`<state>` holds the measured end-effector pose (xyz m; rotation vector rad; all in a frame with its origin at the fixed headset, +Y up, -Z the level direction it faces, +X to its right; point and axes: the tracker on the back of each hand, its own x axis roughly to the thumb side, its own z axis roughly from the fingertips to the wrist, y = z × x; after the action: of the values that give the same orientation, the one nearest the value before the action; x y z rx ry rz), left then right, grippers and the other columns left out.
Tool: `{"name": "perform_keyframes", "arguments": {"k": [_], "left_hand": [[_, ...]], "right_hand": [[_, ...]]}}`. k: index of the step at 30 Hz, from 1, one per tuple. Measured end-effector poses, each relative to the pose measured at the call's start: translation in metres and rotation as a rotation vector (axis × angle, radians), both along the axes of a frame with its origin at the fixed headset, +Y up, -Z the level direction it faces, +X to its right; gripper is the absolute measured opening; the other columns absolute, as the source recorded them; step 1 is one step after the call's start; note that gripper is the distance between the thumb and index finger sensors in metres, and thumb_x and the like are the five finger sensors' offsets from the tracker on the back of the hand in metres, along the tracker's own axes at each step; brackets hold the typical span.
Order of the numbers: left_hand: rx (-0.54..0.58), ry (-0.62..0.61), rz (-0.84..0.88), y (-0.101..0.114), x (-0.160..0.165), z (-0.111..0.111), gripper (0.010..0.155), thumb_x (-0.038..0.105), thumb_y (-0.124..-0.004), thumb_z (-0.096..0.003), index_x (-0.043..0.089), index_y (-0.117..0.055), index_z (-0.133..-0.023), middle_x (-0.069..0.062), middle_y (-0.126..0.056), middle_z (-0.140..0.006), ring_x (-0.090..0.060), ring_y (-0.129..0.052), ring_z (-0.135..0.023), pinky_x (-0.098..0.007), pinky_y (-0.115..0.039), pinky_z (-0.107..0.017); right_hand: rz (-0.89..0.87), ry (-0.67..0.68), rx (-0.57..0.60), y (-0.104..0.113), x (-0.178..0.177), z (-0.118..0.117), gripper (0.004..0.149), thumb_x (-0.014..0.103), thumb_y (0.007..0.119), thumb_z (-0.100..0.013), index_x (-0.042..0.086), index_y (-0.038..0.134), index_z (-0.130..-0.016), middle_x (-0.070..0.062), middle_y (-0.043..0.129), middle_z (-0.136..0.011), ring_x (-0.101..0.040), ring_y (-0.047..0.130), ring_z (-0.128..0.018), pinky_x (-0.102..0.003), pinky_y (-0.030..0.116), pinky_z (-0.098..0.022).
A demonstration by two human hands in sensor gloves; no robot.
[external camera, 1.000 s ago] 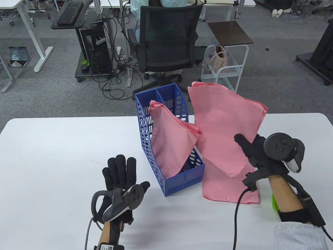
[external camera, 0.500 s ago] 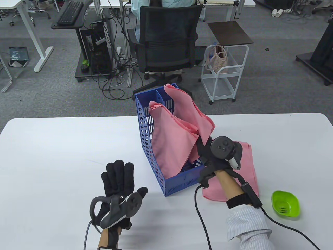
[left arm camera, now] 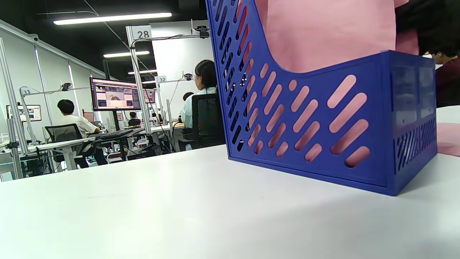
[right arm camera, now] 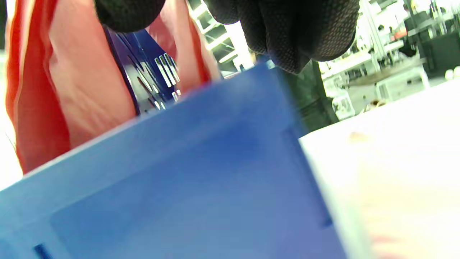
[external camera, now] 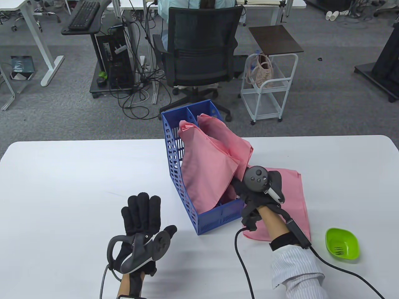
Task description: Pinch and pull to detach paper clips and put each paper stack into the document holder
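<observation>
A blue document holder (external camera: 174, 174) stands mid-table with a pink paper stack (external camera: 202, 174) leaning in its left compartment. My right hand (external camera: 240, 187) grips a second pink stack (external camera: 229, 140) at its lower edge, and this stack stands in the holder's right side, its bottom hidden behind the hand. In the right wrist view my gloved fingers (right arm camera: 294, 32) hang just above the holder's front wall (right arm camera: 179, 180), with the pink stack (right arm camera: 72, 90) beside them. A third pink stack (external camera: 293, 199) lies flat on the table right of the holder. My left hand (external camera: 141, 210) rests flat, fingers straight, left of the holder.
A green dish (external camera: 342, 243) with several paper clips sits at the right front of the white table (external camera: 62, 187). The left wrist view shows the holder's slotted side (left arm camera: 316, 118) close by. Beyond the table's far edge stand an office chair (external camera: 199, 53) and a white cart (external camera: 268, 87).
My right hand carried the pink stack left and down from above the table into the holder's right side, uncovering the green dish. The left hand has barely shifted.
</observation>
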<state>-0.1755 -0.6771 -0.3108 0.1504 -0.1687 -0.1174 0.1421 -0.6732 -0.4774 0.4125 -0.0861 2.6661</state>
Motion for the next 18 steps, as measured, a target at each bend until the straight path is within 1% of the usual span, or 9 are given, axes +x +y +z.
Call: {"name": "perform_keyframes", "arguments": {"k": [1,3,5,7,9,11,13,18], "left_hand": [[-0.002,0.002,-0.002,0.0,0.0,0.0,0.091,0.061,-0.025,-0.051,0.003,0.016,-0.108,-0.03,0.018,-0.108,-0.058,0.01,-0.098,-0.069,-0.006,-0.07],[-0.006,0.002,-0.006,0.0,0.0,0.0,0.091,0.06,-0.025,-0.0514,0.003,0.016,-0.108,-0.03,0.018,-0.108,-0.057,0.01,-0.099,-0.068,-0.006,-0.071],[-0.009,0.004,-0.009,-0.001,-0.001,0.001,0.091,0.06,-0.025,-0.0514,0.002,0.015,-0.108,-0.03,0.018,-0.108,-0.058,0.01,-0.099,-0.068,-0.007,-0.071],[-0.017,0.008,-0.009,-0.001,-0.001,0.001,0.09,0.06,-0.026,-0.0517,0.002,0.015,-0.108,-0.03,0.018,-0.108,-0.057,0.01,-0.099,-0.068,-0.007,-0.071],[-0.021,0.008,-0.014,-0.001,0.0,0.001,0.091,0.06,-0.025,-0.0515,0.003,0.015,-0.108,-0.03,0.018,-0.108,-0.058,0.01,-0.099,-0.068,-0.007,-0.071],[-0.025,0.007,-0.024,-0.002,0.0,0.001,0.09,0.06,-0.025,-0.0514,0.003,0.015,-0.108,-0.03,0.017,-0.109,-0.058,0.01,-0.099,-0.068,-0.007,-0.071],[-0.035,0.007,-0.031,-0.003,0.001,0.0,0.09,0.06,-0.025,-0.0515,0.003,0.015,-0.109,-0.03,0.017,-0.109,-0.057,0.01,-0.099,-0.068,-0.007,-0.071],[-0.055,0.006,-0.046,-0.006,0.003,0.0,0.091,0.06,-0.025,-0.0513,0.003,0.015,-0.109,-0.03,0.017,-0.109,-0.058,0.009,-0.099,-0.068,-0.007,-0.072]], "right_hand": [[0.056,0.005,-0.001,0.006,0.004,0.002,0.078,0.051,0.056,-0.059,0.005,0.028,-0.116,-0.031,0.047,-0.115,-0.049,0.066,-0.098,-0.053,0.062,-0.073],[0.178,0.062,-0.06,0.015,0.012,0.007,0.083,0.054,0.057,-0.057,0.005,0.026,-0.117,-0.032,0.045,-0.116,-0.05,0.063,-0.099,-0.054,0.06,-0.074],[0.321,0.077,-0.116,0.022,0.022,0.013,0.086,0.056,0.058,-0.056,0.006,0.025,-0.117,-0.032,0.043,-0.117,-0.051,0.06,-0.101,-0.055,0.058,-0.076],[0.477,0.068,-0.119,0.027,0.037,0.022,0.087,0.057,0.06,-0.054,0.008,0.025,-0.117,-0.03,0.043,-0.118,-0.05,0.058,-0.103,-0.056,0.056,-0.077],[0.577,0.072,-0.1,0.028,0.051,0.029,0.086,0.056,0.062,-0.052,0.012,0.028,-0.117,-0.027,0.043,-0.119,-0.049,0.057,-0.105,-0.057,0.053,-0.078],[0.647,0.06,-0.12,0.025,0.067,0.034,0.085,0.055,0.065,-0.051,0.015,0.03,-0.117,-0.023,0.044,-0.121,-0.047,0.054,-0.108,-0.058,0.048,-0.08],[0.69,0.046,-0.186,0.018,0.083,0.038,0.084,0.053,0.067,-0.05,0.018,0.03,-0.117,-0.021,0.043,-0.122,-0.047,0.049,-0.11,-0.059,0.043,-0.081],[0.763,0.021,-0.36,-0.011,0.119,0.045,0.086,0.051,0.072,-0.047,0.024,0.029,-0.115,-0.015,0.04,-0.124,-0.046,0.04,-0.113,-0.06,0.035,-0.083]]}}
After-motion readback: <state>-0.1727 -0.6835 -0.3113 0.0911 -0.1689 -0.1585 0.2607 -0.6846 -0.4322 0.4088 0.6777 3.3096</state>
